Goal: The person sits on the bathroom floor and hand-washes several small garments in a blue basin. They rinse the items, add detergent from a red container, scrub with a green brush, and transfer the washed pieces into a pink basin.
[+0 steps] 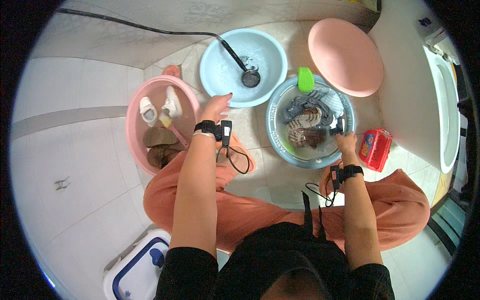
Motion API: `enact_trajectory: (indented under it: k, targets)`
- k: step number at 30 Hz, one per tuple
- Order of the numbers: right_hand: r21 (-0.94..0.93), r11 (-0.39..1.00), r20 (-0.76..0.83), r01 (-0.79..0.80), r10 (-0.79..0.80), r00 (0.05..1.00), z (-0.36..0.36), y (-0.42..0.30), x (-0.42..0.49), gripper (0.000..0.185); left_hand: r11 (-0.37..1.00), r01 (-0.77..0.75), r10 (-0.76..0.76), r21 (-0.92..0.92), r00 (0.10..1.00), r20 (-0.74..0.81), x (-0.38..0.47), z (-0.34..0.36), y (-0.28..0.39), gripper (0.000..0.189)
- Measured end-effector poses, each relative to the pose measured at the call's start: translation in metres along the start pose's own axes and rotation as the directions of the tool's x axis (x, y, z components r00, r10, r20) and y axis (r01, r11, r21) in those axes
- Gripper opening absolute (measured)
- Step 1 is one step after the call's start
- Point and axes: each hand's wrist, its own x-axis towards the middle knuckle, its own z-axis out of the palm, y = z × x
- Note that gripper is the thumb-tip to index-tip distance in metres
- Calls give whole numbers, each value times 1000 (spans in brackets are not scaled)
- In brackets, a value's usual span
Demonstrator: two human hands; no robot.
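Observation:
My left hand [218,107] is beside the near left rim of a light blue plastic basin [212,80], fingers extended and nothing visible in them. Inside that basin lies a black handheld shower head [251,78] in shallow water. My right hand [345,143] is closed over the right rim of a darker blue washbasin [275,140] that bears writing. In its water are a striped brown sock [305,119], grey fabric [300,105] and a pale striped cloth [330,99]. A bright green scrubber [306,79] hangs on its far rim.
On the left, a pink tub [134,138] holds water, white shoes [172,103], brown footwear [160,137] and a pink-handled brush [176,133]. A pink basin [345,56] leans at the back right. A red plastic basket [375,150] is beside my right hand. A white-and-blue folding tub [137,270] stands behind left.

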Motion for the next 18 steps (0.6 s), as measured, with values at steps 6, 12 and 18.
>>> enact_trajectory:
  k: [6,12,18]
  targets:
    - [201,964,95,172,-194,976,15,-29,-46,71,896,-373,371,242,927,56,-70,14,35,53]
    - [125,866,66,484,-494,867,35,-54,-96,87,604,-494,462,625,856,230,-122,140,-50,45]
    - [-220,881,319,419,-341,884,38,-64,-62,80,212,-520,508,828,782,361,-83,205,-70,60]
